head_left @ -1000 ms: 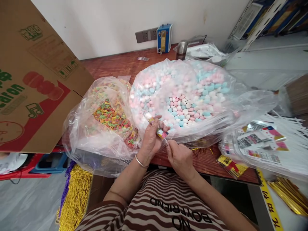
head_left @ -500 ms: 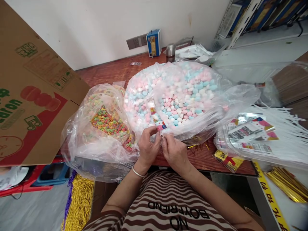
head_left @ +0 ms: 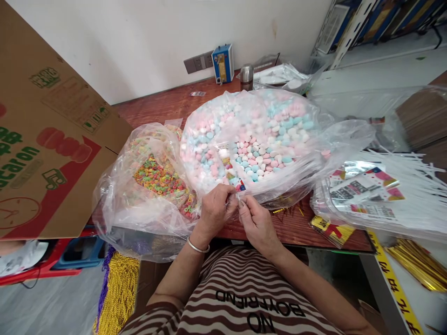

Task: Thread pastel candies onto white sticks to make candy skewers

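Observation:
My left hand and my right hand meet at the table's near edge, fingers pinched together. Between them they grip the near end of a small clear packet with a colourful printed end and candies inside. It stretches away from me over a large clear bag of pink, blue and white candies. Just left of my hands lies another clear bag of small colourful ring-shaped pieces. What exactly my fingertips pinch at the packet's end is partly hidden.
A tall cardboard box stands at the left. To the right are printed packets and white sticks in a clear tray, beside a yellow packet of twist ties. A steel flask and a blue device stand near the wall.
My fingers have shifted at the packet's end; my left hand has turned so its back faces up more. The packet's body shows a little more plainly. The view has moved slightly.

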A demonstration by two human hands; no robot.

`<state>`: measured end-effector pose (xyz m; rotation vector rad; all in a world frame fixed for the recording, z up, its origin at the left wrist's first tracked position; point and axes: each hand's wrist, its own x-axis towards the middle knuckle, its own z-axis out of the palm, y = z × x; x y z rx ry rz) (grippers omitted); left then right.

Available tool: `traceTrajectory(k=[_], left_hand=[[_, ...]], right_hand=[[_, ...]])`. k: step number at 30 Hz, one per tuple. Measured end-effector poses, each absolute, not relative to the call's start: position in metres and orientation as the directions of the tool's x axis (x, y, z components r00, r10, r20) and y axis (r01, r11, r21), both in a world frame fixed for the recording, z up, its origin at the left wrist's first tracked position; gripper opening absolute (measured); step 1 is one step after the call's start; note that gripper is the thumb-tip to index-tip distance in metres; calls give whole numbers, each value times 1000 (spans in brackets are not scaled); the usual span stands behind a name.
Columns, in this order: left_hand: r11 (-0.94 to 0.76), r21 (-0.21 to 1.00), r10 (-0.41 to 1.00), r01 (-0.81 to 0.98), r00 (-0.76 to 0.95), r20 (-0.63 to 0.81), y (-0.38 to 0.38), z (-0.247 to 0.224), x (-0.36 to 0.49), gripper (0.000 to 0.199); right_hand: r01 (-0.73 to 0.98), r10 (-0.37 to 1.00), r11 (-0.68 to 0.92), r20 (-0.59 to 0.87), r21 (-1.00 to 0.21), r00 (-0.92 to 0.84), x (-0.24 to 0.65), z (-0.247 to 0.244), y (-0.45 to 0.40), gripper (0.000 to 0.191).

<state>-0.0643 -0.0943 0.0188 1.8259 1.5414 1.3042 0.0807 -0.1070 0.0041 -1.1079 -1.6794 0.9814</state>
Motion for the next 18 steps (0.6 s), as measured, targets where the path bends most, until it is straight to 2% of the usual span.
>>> traceTrajectory(k=[4,7,11,13,18], left_hand=[[-275,850,951,448,-2,309,-99,24,-60,12],[-239,898,964,369,-25,266,-103,20,-56,13],[-184,975,950,126,-231,209,-105,10,-49,7],[-152,988,944,-32,-300,136,-103,8,-47,11],[103,937,980,-335,-128,-154,-98,12,-43,23]], right_hand=[[231,947,294,249,-927,-204,82,2,-104,22],[223,946,302,262,-927,-190,84,0,-102,24],[280,931,358,317,-891,-183,87,-4,-101,21],[311,922,384,342,-869,-184,88,-5,-101,20],[322,917,397,354,-859,-184,88,-6,-102,19]])
